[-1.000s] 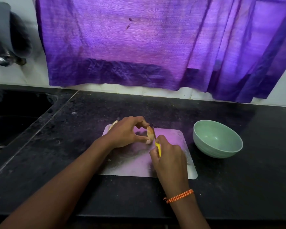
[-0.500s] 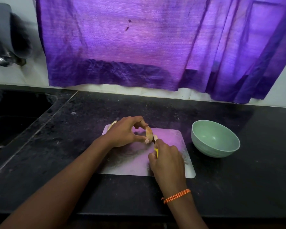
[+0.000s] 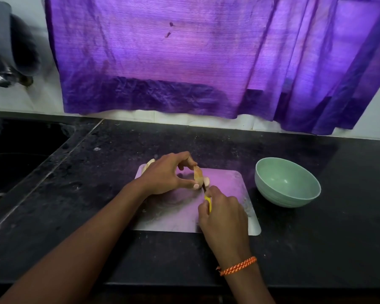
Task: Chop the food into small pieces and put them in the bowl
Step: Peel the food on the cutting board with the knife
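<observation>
A pale cutting board (image 3: 228, 194) lies on the black counter. My left hand (image 3: 165, 175) pinches a tan piece of food (image 3: 197, 176) between thumb and fingers, holding it on the board. A small cut piece (image 3: 206, 181) lies just to its right. My right hand (image 3: 223, 212) grips a knife with a yellow handle (image 3: 208, 202); its dark blade sits low, right beside the held piece. Another pale piece of food (image 3: 149, 164) shows behind my left hand at the board's far left corner. The green bowl (image 3: 286, 182) stands to the right of the board and looks empty.
A dark sink (image 3: 13, 163) is set into the counter (image 3: 316, 249) at the left. A purple curtain (image 3: 195, 58) hangs over the wall behind. A dark blurred object (image 3: 7, 47) sits high on the left.
The knife blade has come down through the food, and a small slice now lies to the right of the held piece. My right hand has shifted slightly lower.
</observation>
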Demonstrator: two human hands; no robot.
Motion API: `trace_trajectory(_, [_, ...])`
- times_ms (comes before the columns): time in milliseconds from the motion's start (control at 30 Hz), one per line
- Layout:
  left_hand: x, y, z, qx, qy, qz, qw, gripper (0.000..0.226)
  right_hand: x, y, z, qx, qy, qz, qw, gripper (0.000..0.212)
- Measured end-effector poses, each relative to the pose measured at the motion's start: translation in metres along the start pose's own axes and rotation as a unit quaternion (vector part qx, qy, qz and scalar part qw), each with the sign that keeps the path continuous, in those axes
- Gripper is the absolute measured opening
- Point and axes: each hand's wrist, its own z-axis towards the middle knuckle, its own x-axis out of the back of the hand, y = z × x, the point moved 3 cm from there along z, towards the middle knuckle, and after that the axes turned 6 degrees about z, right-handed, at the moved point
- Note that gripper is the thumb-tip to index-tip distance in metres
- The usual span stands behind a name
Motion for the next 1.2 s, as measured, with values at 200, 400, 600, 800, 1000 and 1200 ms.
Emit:
trace_trajectory(200, [0.000,-0.001,0.001,0.016,0.008,0.002,1.000,0.042,0.004,0.001,-0.002,-0.018,0.007,-0.021,1.000,0.049])
trace_trajectory(400, [-0.001,0.000,0.001,0.006,0.022,0.012,1.000,0.044,0.010,-0.005,0.001,0.020,0.103,0.015,0.994,0.017])
trace_trajectory(600, [0.000,0.002,0.000,0.017,0.033,0.027,0.999,0.043,0.003,-0.007,0.004,0.036,0.112,-0.026,0.993,0.025])
trace_trajectory(800, [-0.001,-0.001,0.001,0.021,0.040,0.027,0.999,0.048,0.004,-0.005,-0.001,0.039,0.082,-0.018,0.996,0.034])
trace_trajectory(1000, [0.000,0.001,0.001,0.021,0.036,0.017,0.999,0.044,0.004,-0.006,0.006,0.028,0.059,-0.026,0.998,0.028])
trace_trajectory(1200, [0.001,0.003,0.001,0.026,0.028,0.010,0.999,0.040,0.004,-0.011,0.009,0.008,-0.021,-0.042,0.999,0.031])
